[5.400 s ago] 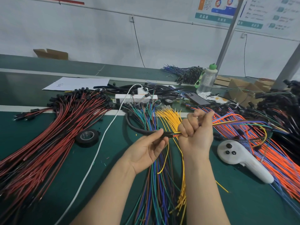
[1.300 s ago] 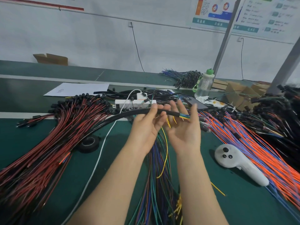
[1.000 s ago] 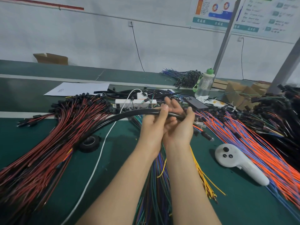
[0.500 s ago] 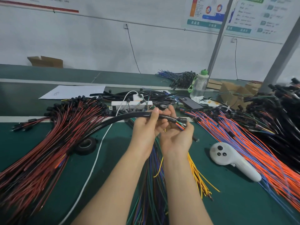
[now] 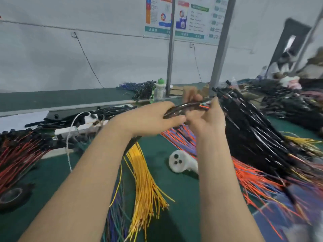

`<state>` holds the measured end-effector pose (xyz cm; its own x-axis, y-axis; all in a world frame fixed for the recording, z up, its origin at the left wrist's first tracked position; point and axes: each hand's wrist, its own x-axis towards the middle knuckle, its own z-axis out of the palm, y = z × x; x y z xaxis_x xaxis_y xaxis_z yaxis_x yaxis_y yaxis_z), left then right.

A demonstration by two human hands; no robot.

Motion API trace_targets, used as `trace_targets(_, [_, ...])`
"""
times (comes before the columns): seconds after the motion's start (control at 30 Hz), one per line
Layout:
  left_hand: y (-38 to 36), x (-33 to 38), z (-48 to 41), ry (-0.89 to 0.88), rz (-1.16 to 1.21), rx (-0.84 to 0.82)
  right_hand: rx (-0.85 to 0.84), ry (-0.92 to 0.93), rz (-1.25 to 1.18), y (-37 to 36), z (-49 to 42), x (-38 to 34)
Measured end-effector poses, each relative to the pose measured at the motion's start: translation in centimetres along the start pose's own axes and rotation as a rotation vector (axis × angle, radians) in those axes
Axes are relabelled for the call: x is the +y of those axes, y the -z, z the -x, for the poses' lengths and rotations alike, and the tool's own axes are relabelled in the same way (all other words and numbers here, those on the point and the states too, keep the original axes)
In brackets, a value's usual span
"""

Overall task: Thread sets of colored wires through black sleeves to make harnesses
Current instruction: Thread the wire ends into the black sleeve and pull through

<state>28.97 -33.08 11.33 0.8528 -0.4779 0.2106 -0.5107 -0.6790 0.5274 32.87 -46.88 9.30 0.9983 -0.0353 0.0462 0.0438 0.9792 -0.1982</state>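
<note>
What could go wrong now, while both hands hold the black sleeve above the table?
1. Only short colored wire ends show past the black sleeve at the right hand; they might slip back inside if the grip loosens.
2. The left hand holds the sleeve close to the pile of black harnesses, so it may snag or get mixed in there.

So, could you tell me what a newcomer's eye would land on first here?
Probably the two hands at centre: the left hand and right hand hold a black sleeve between them, with coloured wire tips showing at its right end. Next come the fan of yellow wires on the green mat below them, and the big heap of black harnesses to the right.
</note>
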Motion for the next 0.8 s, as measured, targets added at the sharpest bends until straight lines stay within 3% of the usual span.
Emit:
trace_targets(0.07, [-1.5, 2.6, -4.0, -0.007, 0.37, -0.004, -0.092, 0.041, 0.173, -1.9, -0.1, -3.6])
trace_targets(0.17, [-2.7, 6.4, -10.2, 0.009, 0.68, 0.263, -0.066, 0.297, 0.904, -3.1, 0.2, -8.5])
trace_targets(0.3, [-4.3, 12.4, -18.1, 0.005, 0.97, 0.563, -0.08, 0.529, 1.58, -2.3, 0.8, -12.7])
trace_targets(0.43, [-7.7, 16.4, -23.6, -0.076, 1.147, 0.511, 0.109, 0.872, 1.796, -0.9, -2.0, -17.2])
trace_targets(0.5, [-10.6, 15.9, -26.3, -0.007, 1.047, 0.423, 0.317, 0.946, 1.905, 1.0, -4.2, -19.2])
trace_targets(0.6, [-15.3, 12.4, -29.1, 0.176, 0.629, 0.187, 0.661, 0.776, 2.083, 5.8, -8.0, -20.7])
trace_targets(0.7, [-19.0, 8.6, -29.3, 0.239, 0.375, 0.005, 0.741, 0.583, 2.157, 10.3, -10.6, -19.8])
trace_targets(0.8, [-20.3, 7.0, -29.1, 0.212, 0.458, 0.031, 0.774, 0.569, 2.191, 11.7, -11.8, -20.4])
